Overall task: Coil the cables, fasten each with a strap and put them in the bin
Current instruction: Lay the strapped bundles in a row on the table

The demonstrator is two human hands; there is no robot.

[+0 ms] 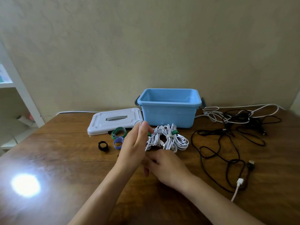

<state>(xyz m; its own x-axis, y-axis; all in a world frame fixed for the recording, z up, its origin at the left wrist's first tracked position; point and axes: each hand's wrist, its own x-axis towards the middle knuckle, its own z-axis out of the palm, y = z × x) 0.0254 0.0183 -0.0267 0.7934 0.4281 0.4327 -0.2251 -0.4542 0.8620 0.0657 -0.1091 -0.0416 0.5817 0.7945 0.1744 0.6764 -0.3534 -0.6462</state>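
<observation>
Blue bin [168, 116] sits open at the back of the wooden table [65, 159], against the wall. Only the upper inside walls are in view and they're bare; the floor of the bin is hidden by the near wall, so I can't tell whether anything lies in it. Its white lid [113, 120] lies flat on the table just left of the bin, grey handle up.

Just in front of the bin: white coiled bundles [170, 138] lying side by side on the table, touching each other. One has a green strap [175, 132] around it, one a pale strap [169, 136].

Left hand [134, 146] is raised on edge in front of the leftmost bundle, fingers mostly straight and pointing up, with white cable [140, 125] showing at the fingertips. The grip itself is blurred; looks like a light pinch. Right hand [164, 166] is low, just above the table, fingers curled toward the left palm. Can't tell what it has hold of, if anything.

Spare straps left of the hands: green roll [119, 132], purple roll [118, 142], black roll [102, 145], all near the lid.

Right side of the table: loose tangle of black cables [227, 143] and white cables [215, 115], uncoiled, well apart from the hands. A white plug [240, 181] and a black plug [250, 164] lie at the near end.
</observation>
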